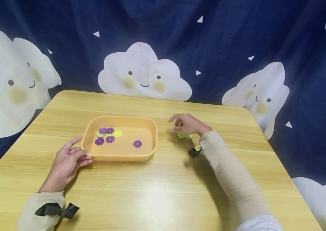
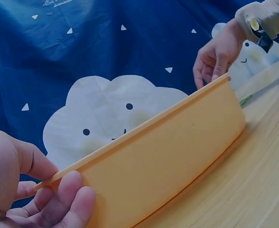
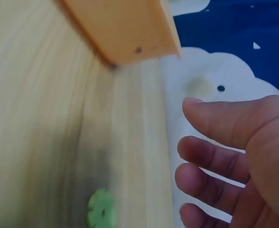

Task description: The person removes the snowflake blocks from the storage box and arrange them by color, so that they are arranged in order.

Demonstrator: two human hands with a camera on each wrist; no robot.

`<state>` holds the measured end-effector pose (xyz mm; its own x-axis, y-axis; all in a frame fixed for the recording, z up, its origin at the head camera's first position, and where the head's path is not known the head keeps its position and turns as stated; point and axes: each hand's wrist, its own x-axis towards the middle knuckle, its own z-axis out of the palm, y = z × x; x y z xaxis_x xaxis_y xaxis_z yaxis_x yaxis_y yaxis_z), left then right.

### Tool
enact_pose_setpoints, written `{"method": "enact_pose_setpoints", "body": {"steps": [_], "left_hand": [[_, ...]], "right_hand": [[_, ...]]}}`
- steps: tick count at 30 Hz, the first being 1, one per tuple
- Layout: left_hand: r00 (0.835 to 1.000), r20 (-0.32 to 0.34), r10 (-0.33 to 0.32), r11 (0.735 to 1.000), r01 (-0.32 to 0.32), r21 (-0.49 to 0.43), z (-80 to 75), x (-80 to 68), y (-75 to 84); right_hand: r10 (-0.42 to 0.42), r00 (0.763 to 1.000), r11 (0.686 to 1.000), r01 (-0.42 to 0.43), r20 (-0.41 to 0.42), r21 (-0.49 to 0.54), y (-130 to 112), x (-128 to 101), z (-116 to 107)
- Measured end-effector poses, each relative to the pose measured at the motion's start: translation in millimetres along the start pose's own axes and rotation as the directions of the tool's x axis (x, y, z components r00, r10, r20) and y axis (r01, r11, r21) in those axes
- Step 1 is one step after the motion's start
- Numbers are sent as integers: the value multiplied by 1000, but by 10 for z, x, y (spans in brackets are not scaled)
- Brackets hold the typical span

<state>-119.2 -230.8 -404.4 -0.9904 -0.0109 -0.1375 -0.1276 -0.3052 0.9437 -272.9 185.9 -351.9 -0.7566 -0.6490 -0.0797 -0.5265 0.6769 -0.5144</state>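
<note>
My left hand (image 1: 64, 163) holds the left end of an orange plastic tray (image 1: 119, 158), the thumb over the rim and fingers beneath it in the left wrist view. Several purple snowflake-shaped building discs (image 1: 137, 143) and a few yellow ones (image 1: 118, 133) lie inside, mostly in the left half. Beyond the tray's right end, my right hand (image 1: 191, 124) hovers over the table with loosely bent fingers. Nothing sits between thumb and fingers in the right wrist view. Green discs (image 1: 181, 135) lie on the wood just below that hand, partly hidden by it; one green disc (image 3: 101, 209) shows below left there.
A light wooden table (image 1: 139, 192) carries everything. Behind it hangs a dark blue curtain (image 1: 163, 25) printed with white clouds and small triangles. Each wrist wears a black camera mount (image 1: 194, 150) over a beige sleeve (image 1: 232, 176).
</note>
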Motion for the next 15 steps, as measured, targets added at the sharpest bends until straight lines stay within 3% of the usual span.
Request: {"method": "enact_pose_setpoints", "body": {"steps": [15], "left_hand": [[1000,26,-2,999,1,44,-3,-18,-2]], "right_hand": [[-68,998,998,68,18,-11,-380,341,13]]}}
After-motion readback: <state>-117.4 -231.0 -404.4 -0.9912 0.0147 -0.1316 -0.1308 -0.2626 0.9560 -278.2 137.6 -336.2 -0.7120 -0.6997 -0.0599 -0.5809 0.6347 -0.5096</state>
